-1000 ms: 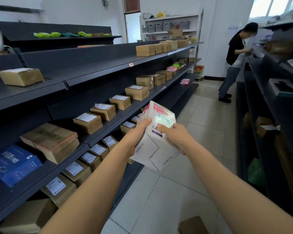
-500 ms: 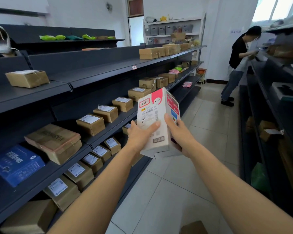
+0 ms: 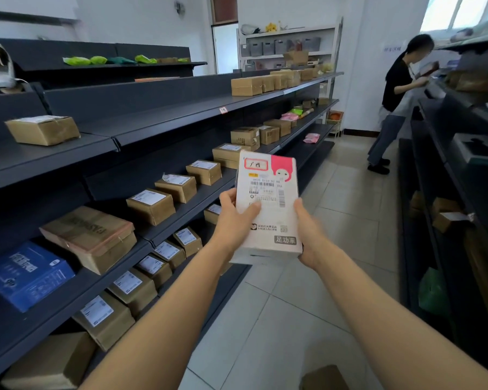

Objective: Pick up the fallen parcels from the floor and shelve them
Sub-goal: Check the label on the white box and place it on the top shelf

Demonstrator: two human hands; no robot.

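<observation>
A white parcel with a pink corner and a shipping label is held upright in front of me, its labelled face toward the camera. My left hand grips its left side with the thumb on the label. My right hand holds its right edge and lower corner. A brown parcel lies on the floor tiles at the bottom edge, partly cut off. The dark shelving with rows of brown boxes runs along my left.
A second dark shelf unit lines the right side of the aisle. A person in a black top stands at the far end by that unit. Tiled floor stretches between the units. A blue box sits on the left shelf.
Both hands have turned the white parcel from tilted to upright, bringing its label to face me, and raised it slightly. The view has shifted a little forward.
</observation>
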